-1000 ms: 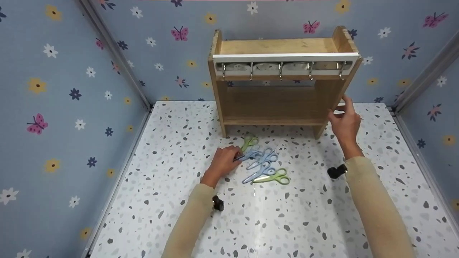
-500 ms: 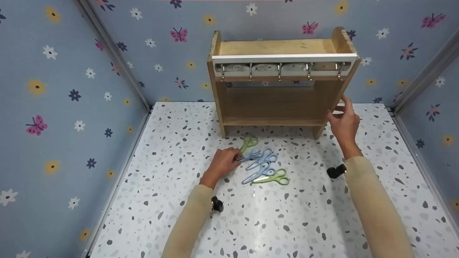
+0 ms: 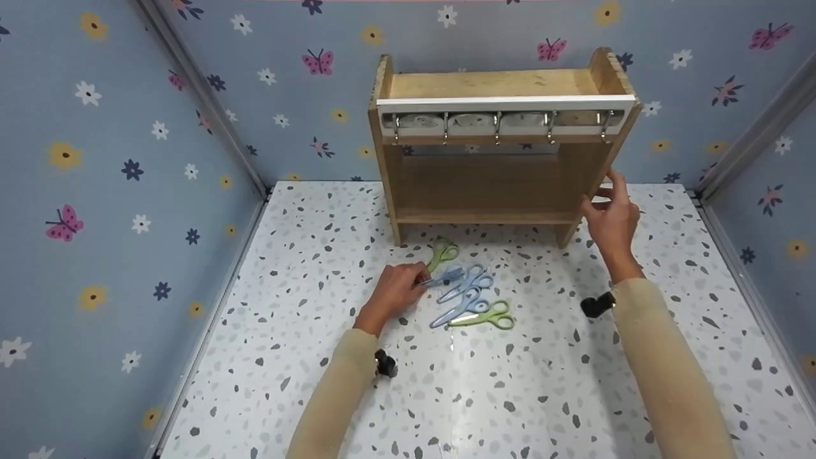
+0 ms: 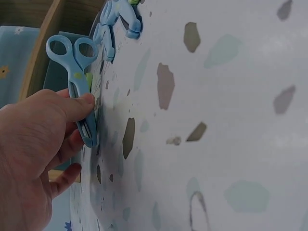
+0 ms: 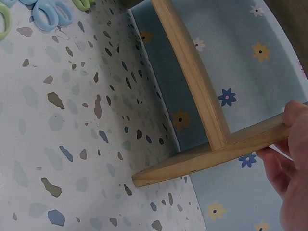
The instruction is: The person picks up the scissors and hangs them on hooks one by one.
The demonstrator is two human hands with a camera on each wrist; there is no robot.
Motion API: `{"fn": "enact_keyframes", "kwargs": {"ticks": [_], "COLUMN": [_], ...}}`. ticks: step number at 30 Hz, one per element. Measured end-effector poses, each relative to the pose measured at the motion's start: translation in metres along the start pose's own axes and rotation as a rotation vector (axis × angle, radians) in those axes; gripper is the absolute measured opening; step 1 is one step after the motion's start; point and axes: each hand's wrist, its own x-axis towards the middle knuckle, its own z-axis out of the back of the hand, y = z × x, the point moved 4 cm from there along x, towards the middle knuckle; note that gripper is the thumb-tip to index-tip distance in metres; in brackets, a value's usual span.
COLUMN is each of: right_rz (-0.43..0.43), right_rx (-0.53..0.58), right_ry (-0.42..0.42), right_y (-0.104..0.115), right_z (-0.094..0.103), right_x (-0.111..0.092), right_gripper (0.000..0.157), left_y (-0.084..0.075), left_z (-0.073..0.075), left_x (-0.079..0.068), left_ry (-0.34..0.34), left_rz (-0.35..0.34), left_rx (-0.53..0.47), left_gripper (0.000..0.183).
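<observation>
My left hand [image 3: 395,290] pinches blue scissors [image 4: 77,72] by the blade end between thumb and fingers, close over the table. Their two handle loops point away from the hand. Beside them on the table lie two more blue scissors [image 3: 470,284] and green scissors [image 3: 489,315]; other green scissors [image 3: 442,255] lie behind, near the rack's front. My right hand [image 3: 613,223] grips the right side panel [image 5: 207,161] of the wooden rack [image 3: 488,218], thumb on one face and fingers on the other.
Across the rack's upper front runs a white rail [image 3: 507,101] with several metal hooks [image 3: 498,127]. The speckled table [image 3: 510,395] meets flower-patterned walls [image 3: 210,280] at the back and on both sides.
The blue scissors in my left hand have turned, so their handle loops now appear more edge-on in the head view. My right hand and the rack hold still.
</observation>
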Motion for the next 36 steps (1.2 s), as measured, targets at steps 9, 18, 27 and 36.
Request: {"fn": "enact_keyframes", "kwargs": {"ticks": [9,18,27,36], "right_rz": [0.015,-0.015,-0.033,-0.006], "right_rx": [0.002,0.018,0.000,-0.001], "right_ry": [-0.021,0.005,0.012,-0.005], "right_y": [-0.004,0.001,0.001,0.000], "right_z": [0.001,0.000,0.000,0.000], "right_x": [-0.001,0.001,0.000,0.001], "right_gripper": [0.061,0.063,0.065,0.062], "left_y": [0.038,-0.011,-0.023,-0.030], "left_z": [-0.024,0.025,0.044,0.062], "left_x": [0.019,0.011,0.010,0.014], "left_ry": [-0.095,-0.085,-0.087,-0.113], "left_rz": [-0.120,-0.068,0.006,0.006], "left_rx": [-0.006,-0.104,-0.126,-0.143], "left_gripper": [0.010,0.011,0.011,0.013]}}
